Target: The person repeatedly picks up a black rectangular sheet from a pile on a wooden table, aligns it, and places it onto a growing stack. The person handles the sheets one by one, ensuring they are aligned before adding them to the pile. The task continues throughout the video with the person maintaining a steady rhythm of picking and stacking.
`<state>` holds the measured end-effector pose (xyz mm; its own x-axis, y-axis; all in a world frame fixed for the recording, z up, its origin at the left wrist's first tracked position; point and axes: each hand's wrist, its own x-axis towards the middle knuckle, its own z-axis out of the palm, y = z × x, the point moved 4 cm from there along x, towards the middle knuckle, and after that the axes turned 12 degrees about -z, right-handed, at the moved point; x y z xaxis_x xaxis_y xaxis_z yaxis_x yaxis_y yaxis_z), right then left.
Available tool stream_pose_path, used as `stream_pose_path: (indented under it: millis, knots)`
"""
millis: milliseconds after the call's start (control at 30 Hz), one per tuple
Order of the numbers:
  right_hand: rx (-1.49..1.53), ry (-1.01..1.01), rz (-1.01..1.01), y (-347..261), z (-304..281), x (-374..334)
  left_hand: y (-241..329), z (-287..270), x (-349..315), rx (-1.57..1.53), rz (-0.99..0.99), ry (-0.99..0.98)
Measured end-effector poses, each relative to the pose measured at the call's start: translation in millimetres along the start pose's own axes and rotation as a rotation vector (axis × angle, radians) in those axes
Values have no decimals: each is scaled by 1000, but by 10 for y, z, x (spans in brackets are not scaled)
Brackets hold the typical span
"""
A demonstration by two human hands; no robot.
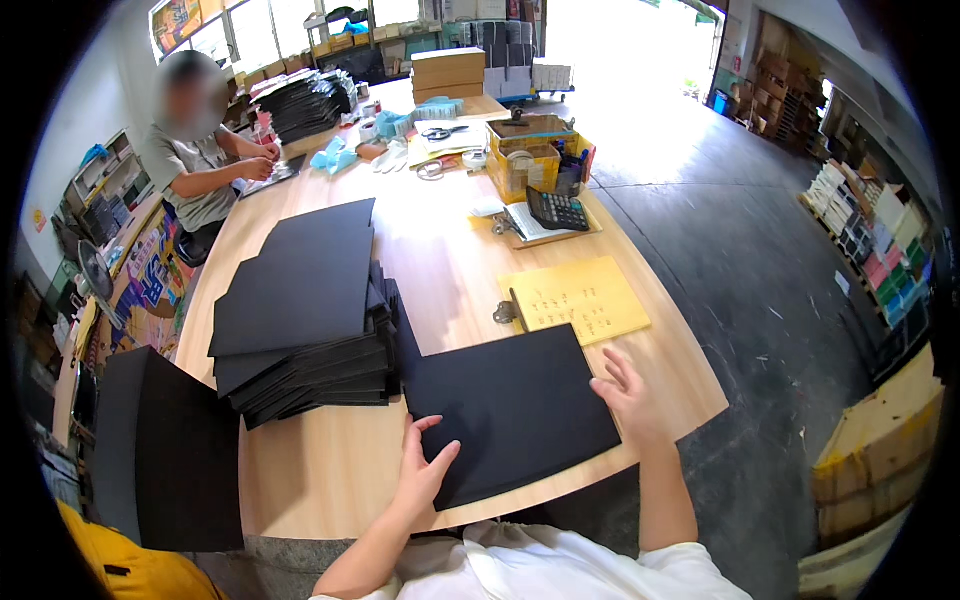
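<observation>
A flat black board point(510, 410), which could be a folder, lies on the wooden table in front of me. At its left edge rests my left hand point(425, 468), thumb and fingers apart. My right hand point(632, 395) is by the board's right edge with its fingers spread, and nothing shows in it. To the left, a fanned stack of similar black boards point(300, 280) reaches close to the single one. Just beyond the board lies a clipboard with yellow paper point(585, 295) bearing handwriting.
A calculator point(556, 210) and a yellow basket point(520, 178) of supplies stand farther back on the table point(450, 270). Scissors point(440, 133) lie beyond. A co-worker point(200, 170) works at the far left. A large black panel point(180, 460) stands beside the table's left edge.
</observation>
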<state>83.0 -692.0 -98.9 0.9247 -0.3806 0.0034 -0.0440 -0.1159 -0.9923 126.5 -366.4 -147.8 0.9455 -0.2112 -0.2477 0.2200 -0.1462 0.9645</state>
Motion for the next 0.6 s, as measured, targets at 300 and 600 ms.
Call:
stream_pose_path:
  millis: [300, 600]
  knots:
    - [160, -178, -40, 102, -28, -239, -203, -9, 51, -35, 84, 54]
    - [174, 164, -486, 204, -470, -674, 577, -37, -347, -251, 249, 0]
